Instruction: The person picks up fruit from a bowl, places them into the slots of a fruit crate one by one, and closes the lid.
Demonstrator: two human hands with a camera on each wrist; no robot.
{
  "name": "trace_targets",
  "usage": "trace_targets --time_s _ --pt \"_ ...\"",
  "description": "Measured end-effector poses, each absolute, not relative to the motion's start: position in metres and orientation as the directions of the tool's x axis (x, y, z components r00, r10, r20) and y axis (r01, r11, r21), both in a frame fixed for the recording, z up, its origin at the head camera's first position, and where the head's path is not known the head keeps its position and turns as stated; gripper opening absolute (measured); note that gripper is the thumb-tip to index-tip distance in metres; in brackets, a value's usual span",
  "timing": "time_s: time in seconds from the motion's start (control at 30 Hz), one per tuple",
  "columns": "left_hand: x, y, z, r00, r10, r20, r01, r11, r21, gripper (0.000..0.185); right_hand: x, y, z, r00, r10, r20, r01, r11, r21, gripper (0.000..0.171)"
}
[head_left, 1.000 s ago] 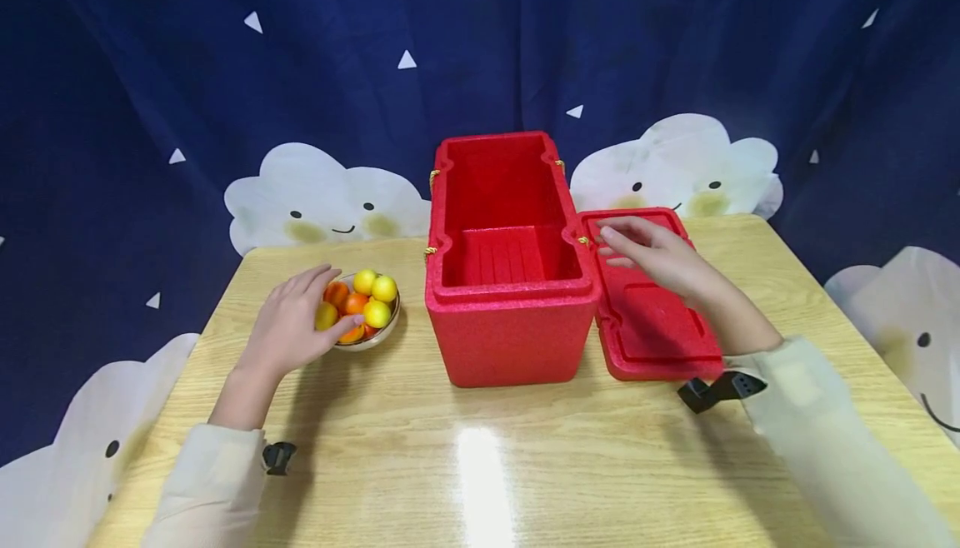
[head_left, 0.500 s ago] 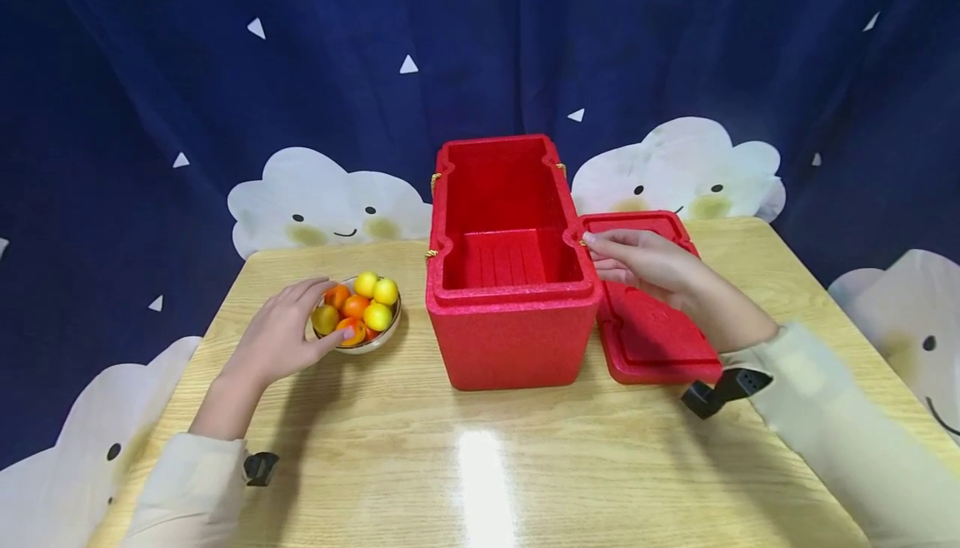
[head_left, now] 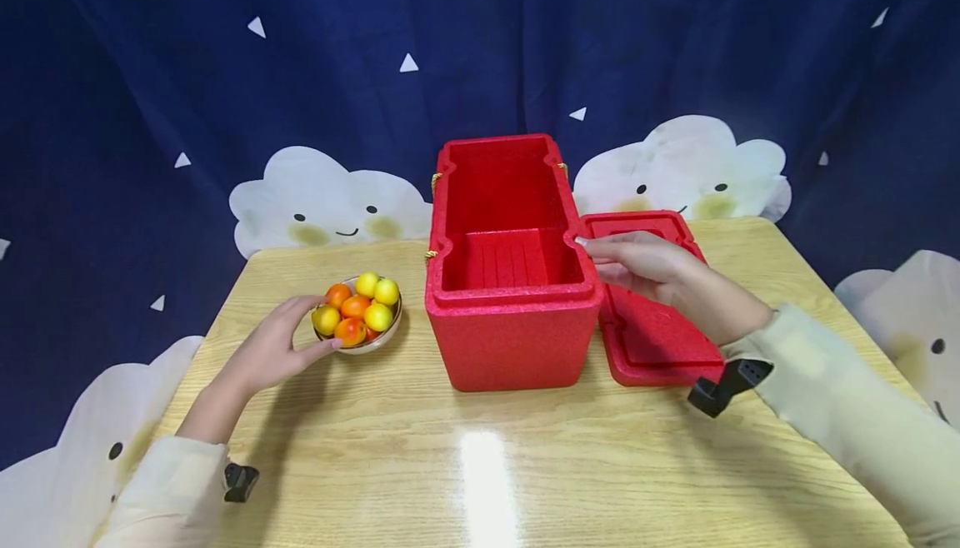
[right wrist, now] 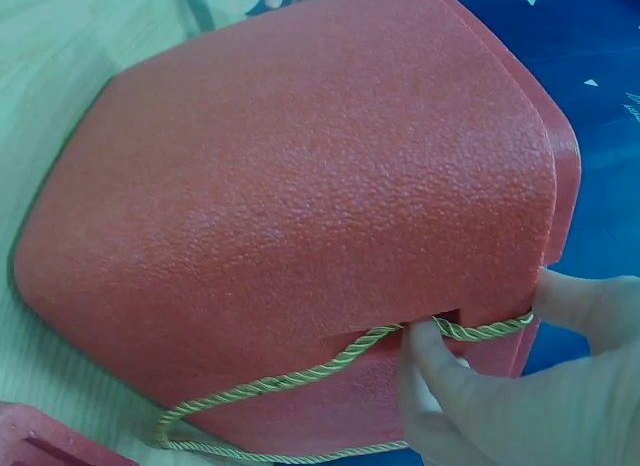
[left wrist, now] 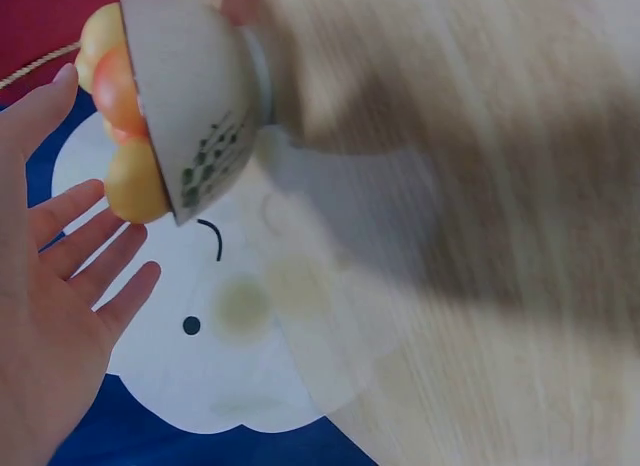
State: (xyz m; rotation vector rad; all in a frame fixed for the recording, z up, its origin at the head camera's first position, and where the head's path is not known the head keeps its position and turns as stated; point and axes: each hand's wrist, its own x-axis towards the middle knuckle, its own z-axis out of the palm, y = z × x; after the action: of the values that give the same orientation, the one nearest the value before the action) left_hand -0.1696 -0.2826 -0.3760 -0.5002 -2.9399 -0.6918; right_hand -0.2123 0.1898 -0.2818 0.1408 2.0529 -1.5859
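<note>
A red foam box (head_left: 517,348) with its top uncovered stands mid-table in the head view. My right hand (head_left: 660,273) is at its right rim. In the right wrist view, the thumb lies at the rim and curled fingers (right wrist: 440,361) grip the side by a recess, where a gold rope (right wrist: 290,381) runs. My left hand (head_left: 266,352) is beside a bowl (head_left: 387,336) of orange fruits (head_left: 356,307) and yellow fruits (head_left: 378,316). Its fingers (left wrist: 90,231) are spread and relaxed, close to the fruit; whether they touch it, I cannot tell.
The red lid (head_left: 660,336) lies flat on the wooden table (head_left: 390,448), right of the box and partly under my right forearm. A dark blue curtain (head_left: 480,40) with cloud figures (head_left: 330,198) hangs behind the table.
My right hand has come left from over the lid to the box's right rim and grips it. The left hand has drawn back left and down from the bowl. Box and bowl stay put.
</note>
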Motion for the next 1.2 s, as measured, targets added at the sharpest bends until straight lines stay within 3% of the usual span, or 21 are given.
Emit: trace_targets --time_s 0.17,0.4,0.5,0.57,0.73,0.93,1.2 --pt "-0.169 -0.287 -0.381 -0.95 0.282 0.136 0.313 0.838 0.447 0.063 -0.211 0.189 -0.282 -0.846 -0.208 -0.491 0.432 0.27 -0.86 0.068" --pt "-0.175 -0.289 -0.381 -0.943 0.29 0.163 0.333 0.827 0.454 0.052 -0.21 0.191 -0.282 -0.832 -0.233 -0.504 0.493 0.106 -0.863 0.016" --pt "-0.177 -0.29 -0.381 -0.944 0.288 0.158 0.329 0.823 0.463 0.048 -0.21 0.192 -0.283 -0.828 -0.238 -0.508 0.508 0.065 -0.859 0.012" --pt "-0.178 -0.29 -0.381 -0.949 0.278 0.146 0.314 0.822 0.476 0.047 -0.209 0.192 -0.284 -0.826 -0.23 -0.514 0.516 0.057 -0.855 0.016" --pt "-0.181 -0.29 -0.379 -0.964 0.245 0.1 0.261 0.819 0.511 0.047 -0.208 0.19 -0.284 -0.822 -0.19 -0.537 0.535 0.066 -0.842 0.047" --pt "-0.187 -0.291 -0.376 -0.972 0.228 0.06 0.225 0.822 0.522 0.046 -0.208 0.189 -0.284 -0.826 -0.182 -0.534 0.527 0.091 -0.845 0.045" --pt "-0.19 -0.288 -0.374 -0.972 0.231 0.045 0.221 0.83 0.511 0.043 -0.209 0.189 -0.283 -0.828 -0.193 -0.527 0.516 0.108 -0.85 0.067"
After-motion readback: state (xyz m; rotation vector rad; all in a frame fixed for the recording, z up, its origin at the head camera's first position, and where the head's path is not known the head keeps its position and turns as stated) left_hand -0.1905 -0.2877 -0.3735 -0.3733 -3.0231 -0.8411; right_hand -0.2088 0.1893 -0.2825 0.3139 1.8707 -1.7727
